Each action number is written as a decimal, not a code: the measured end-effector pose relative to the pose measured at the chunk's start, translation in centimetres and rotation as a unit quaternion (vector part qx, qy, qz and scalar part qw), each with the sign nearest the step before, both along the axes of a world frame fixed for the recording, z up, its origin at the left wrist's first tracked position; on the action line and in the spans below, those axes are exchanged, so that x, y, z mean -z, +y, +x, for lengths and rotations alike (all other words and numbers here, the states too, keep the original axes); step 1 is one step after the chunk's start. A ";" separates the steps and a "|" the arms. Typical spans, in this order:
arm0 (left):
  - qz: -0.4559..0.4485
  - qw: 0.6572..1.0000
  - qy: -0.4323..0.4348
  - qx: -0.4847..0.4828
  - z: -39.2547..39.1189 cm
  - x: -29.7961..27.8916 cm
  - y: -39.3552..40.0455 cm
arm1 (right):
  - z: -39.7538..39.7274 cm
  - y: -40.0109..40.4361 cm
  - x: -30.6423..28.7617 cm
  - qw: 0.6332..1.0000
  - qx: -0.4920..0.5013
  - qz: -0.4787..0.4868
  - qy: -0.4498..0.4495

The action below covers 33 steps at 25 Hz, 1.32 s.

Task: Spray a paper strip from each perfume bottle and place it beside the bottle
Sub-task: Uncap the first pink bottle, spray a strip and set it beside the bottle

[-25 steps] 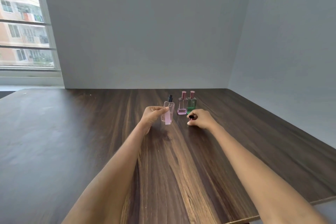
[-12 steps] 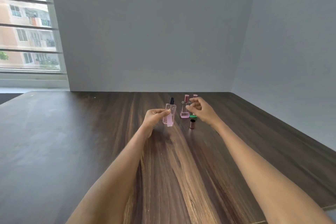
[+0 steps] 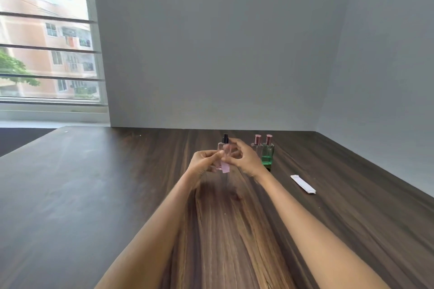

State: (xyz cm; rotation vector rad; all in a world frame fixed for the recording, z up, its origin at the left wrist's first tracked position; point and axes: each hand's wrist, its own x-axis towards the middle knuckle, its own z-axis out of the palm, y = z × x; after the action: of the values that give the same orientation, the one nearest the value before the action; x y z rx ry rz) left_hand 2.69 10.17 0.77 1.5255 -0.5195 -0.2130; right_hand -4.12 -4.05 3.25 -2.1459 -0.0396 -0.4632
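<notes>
A clear bottle of pink perfume with a black sprayer (image 3: 225,139) stands mid-table. My left hand (image 3: 203,162) pinches a pink paper strip (image 3: 225,167) upright against the bottle's front. My right hand (image 3: 246,158) wraps the bottle's right side, index finger up by the sprayer and thumb near the strip. To the right stand a green bottle (image 3: 267,153) and, behind my right hand, a second bottle (image 3: 257,141), both with pink caps. A small dark cap (image 3: 268,168) peeks out behind my right wrist.
A stack of white paper strips (image 3: 303,184) lies on the dark wooden table (image 3: 117,195) to the right of the bottles. Grey walls close the table's far and right sides. A barred window (image 3: 47,54) is at the left.
My right hand left the dark cap on the table, rose past the capped bottles and came left onto the pink bottle. My left hand kept holding the strip. The camera tilted, revealing the white strips.
</notes>
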 end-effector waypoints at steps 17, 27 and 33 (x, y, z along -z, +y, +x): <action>-0.070 0.990 -0.010 -0.123 1.0 -0.1 -1.9 | -0.2 1.3 -0.9 0.872 -0.081 0.482 -0.001; -0.083 0.987 0.003 -0.135 1.6 -0.1 -1.4 | -0.4 0.5 0.0 0.925 -0.092 0.369 0.011; -0.080 0.987 0.007 -0.142 1.4 -0.1 -1.6 | -0.7 -0.2 0.3 0.930 -0.085 0.357 -0.007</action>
State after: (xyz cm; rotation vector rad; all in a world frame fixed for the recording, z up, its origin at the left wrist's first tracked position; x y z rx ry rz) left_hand 4.06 8.57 0.92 1.4216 -0.2957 0.0384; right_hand -4.77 -4.26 2.96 -1.4078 -0.0541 -0.3231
